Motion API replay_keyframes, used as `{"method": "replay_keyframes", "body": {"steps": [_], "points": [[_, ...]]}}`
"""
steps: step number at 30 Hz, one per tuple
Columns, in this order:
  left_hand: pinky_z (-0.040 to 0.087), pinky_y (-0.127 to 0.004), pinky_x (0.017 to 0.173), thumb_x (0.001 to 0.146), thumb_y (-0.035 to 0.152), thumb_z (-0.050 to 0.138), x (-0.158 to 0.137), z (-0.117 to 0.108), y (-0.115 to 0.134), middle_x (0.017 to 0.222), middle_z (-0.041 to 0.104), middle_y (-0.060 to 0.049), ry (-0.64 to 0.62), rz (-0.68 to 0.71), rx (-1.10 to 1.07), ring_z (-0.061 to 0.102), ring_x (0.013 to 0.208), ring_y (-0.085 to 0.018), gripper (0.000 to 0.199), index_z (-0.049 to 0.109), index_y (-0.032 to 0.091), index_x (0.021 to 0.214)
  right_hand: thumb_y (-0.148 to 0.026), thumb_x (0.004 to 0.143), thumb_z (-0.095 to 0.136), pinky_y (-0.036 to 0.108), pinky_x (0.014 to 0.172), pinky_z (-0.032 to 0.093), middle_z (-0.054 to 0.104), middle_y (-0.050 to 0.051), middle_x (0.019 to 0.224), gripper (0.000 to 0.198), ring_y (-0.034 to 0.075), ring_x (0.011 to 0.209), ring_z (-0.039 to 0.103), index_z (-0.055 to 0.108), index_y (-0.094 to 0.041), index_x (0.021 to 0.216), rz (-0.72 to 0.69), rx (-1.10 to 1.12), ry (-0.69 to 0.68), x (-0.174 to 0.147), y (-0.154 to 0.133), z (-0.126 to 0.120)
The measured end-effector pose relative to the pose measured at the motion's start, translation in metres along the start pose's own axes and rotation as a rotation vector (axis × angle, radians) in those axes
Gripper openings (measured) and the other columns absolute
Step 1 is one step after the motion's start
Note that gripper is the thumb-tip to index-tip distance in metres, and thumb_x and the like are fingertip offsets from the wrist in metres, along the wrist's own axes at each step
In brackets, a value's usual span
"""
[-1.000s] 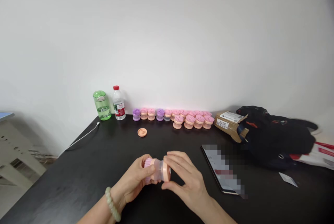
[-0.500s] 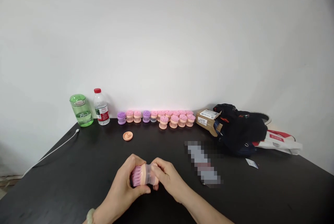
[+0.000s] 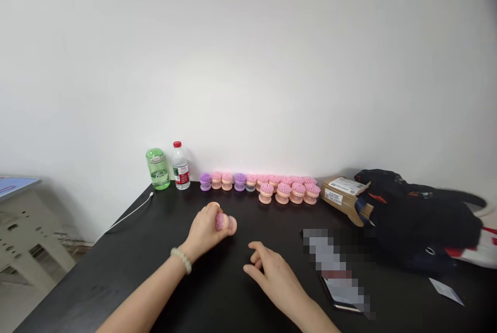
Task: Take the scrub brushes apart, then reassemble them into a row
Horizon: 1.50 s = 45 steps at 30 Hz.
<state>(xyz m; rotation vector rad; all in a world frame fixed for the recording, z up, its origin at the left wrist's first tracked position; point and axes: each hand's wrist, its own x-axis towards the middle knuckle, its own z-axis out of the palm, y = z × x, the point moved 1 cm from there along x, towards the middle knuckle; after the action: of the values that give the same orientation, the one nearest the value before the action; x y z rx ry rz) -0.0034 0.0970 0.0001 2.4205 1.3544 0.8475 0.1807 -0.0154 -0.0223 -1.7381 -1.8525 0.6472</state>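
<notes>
My left hand (image 3: 202, 233) is closed round a small pink-and-peach scalp brush (image 3: 231, 225), tipped on its side over the table. The bristled end lies against my fingers and the rounded base points right. Just behind that hand, the edge of a peach round cap (image 3: 213, 204) shows; the rest of the cap is hidden. My right hand (image 3: 275, 272) holds nothing, its fingers loosely bent and apart, to the right of the brush and nearer to me. Similar brushes, mostly pink (image 3: 283, 193) with two purple ones (image 3: 239, 182), stand bristles up in rows along the wall.
A green jug (image 3: 158, 171) and a red-capped water bottle (image 3: 181, 170) stand back left beside a white cable (image 3: 124, 217). At right are a cardboard box (image 3: 344, 193), a dark bag (image 3: 419, 214), a partly blurred phone (image 3: 341, 294) and a small packet (image 3: 446, 290).
My right hand has let go of the brush and moved right. The left hand has carried the brush forward to the cap. The view has turned left.
</notes>
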Motion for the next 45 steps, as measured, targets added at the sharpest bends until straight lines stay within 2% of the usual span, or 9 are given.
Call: {"method": "replay_keyframes", "body": {"steps": [6,11,14,19,23,28,33,37,45], "points": [[0.046,-0.031,0.074,0.076,0.033,0.068,0.063,0.015,-0.034,0.092,0.062,-0.003,-0.004,-0.062,0.061,0.063,0.085,-0.022,0.027,0.055,0.020,0.095,-0.011,0.082,0.062,0.044,0.085,0.055,0.067,0.010,0.108,0.037,0.030,0.102,0.065,0.062,-0.018,0.119,-0.062,-0.248,-0.017,-0.004,-0.001,0.009],[0.045,-0.032,0.079,0.079,0.029,0.069,0.056,0.039,-0.026,0.108,0.063,-0.006,-0.080,0.019,0.138,0.062,0.097,-0.024,0.038,0.052,0.021,0.113,-0.010,0.080,0.062,0.044,0.083,0.058,0.068,0.009,0.109,0.040,0.029,0.102,0.066,0.063,-0.020,0.120,-0.135,-0.298,-0.006,-0.004,0.006,0.014],[0.043,-0.034,0.084,0.084,0.024,0.063,0.040,0.049,-0.011,0.104,0.065,-0.004,-0.185,0.144,0.204,0.060,0.101,-0.024,0.020,0.058,0.025,0.104,-0.011,0.079,0.063,0.042,0.082,0.060,0.069,0.008,0.108,0.043,0.029,0.101,0.067,0.064,-0.020,0.121,-0.168,-0.314,0.021,-0.003,0.016,0.019],[0.042,-0.036,0.085,0.091,0.025,0.055,0.030,0.049,-0.003,0.099,0.064,-0.005,-0.263,0.209,0.308,0.058,0.099,-0.024,0.006,0.060,0.023,0.090,-0.022,0.084,0.063,0.044,0.087,0.058,0.063,0.014,0.123,0.046,0.033,0.114,0.061,0.057,-0.019,0.129,-0.179,-0.389,0.377,0.014,0.042,0.013],[0.043,-0.037,0.082,0.092,0.019,0.049,0.032,0.026,-0.031,0.095,0.063,-0.007,-0.231,0.125,0.379,0.058,0.094,-0.024,0.013,0.060,0.022,0.085,-0.023,0.081,0.068,0.055,0.091,0.050,0.056,0.023,0.127,0.049,0.043,0.117,0.052,0.059,-0.012,0.128,-0.092,-0.641,0.599,0.028,0.053,-0.010],[0.045,-0.035,0.070,0.091,0.016,0.039,0.023,-0.019,-0.094,0.084,0.059,-0.007,-0.135,-0.049,0.411,0.057,0.079,-0.025,0.022,0.057,0.021,0.080,-0.021,0.088,0.063,0.047,0.094,0.046,0.057,0.017,0.126,0.033,0.037,0.113,0.053,0.064,-0.018,0.121,0.033,-0.760,0.490,0.028,0.039,-0.051],[0.049,-0.036,0.076,0.093,0.024,0.031,0.005,-0.046,-0.139,0.084,0.058,-0.007,-0.063,-0.113,0.359,0.058,0.080,-0.024,0.029,0.057,0.022,0.080,-0.024,0.089,0.064,0.046,0.094,0.043,0.048,0.024,0.137,0.049,0.040,0.124,0.048,0.051,-0.012,0.135,0.363,-0.773,0.422,0.057,0.046,-0.109],[0.050,-0.041,0.077,0.090,0.034,0.036,-0.011,-0.051,-0.147,0.092,0.062,-0.009,-0.025,-0.113,0.317,0.061,0.088,-0.029,0.028,0.061,0.023,0.086,-0.029,0.092,0.063,0.043,0.084,0.050,0.062,0.019,0.116,0.035,0.031,0.103,0.063,0.059,-0.009,0.121,0.489,-0.727,0.331,0.086,0.075,-0.136],[0.052,-0.044,0.081,0.081,0.052,0.051,-0.031,-0.058,-0.142,0.101,0.067,-0.011,0.032,-0.040,0.213,0.065,0.091,-0.033,0.033,0.066,0.025,0.093,-0.035,0.095,0.061,0.044,0.087,0.054,0.062,0.008,0.122,0.033,0.023,0.103,0.064,0.058,-0.017,0.123,0.496,-0.703,0.272,0.085,0.087,-0.130]]}}
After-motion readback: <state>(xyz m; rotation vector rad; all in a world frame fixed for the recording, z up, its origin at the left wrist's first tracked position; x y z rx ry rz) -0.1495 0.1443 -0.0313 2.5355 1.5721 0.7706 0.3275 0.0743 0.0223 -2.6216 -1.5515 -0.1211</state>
